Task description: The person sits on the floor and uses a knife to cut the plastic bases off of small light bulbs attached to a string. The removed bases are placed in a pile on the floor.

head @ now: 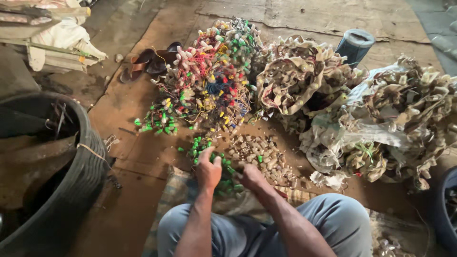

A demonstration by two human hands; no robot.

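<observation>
Fingers of the left hand [208, 170] curl loosely down onto a heap of small green plastic bulb caps [220, 177], touching them; whether they pinch one I cannot tell. Two hands work here. Right hand [251, 177] is bunched shut, its grip hidden. The green heap lies on the floor just before the two knees, too many to count, pointing every way with no common axis. Beside it sits one patch of tan loose caps [264, 154]. Beyond rises one tangle of multicoloured wired bulbs [209, 81], then dusty beige bundles [304, 81]. One black rubber tub [71, 190] stands left.
</observation>
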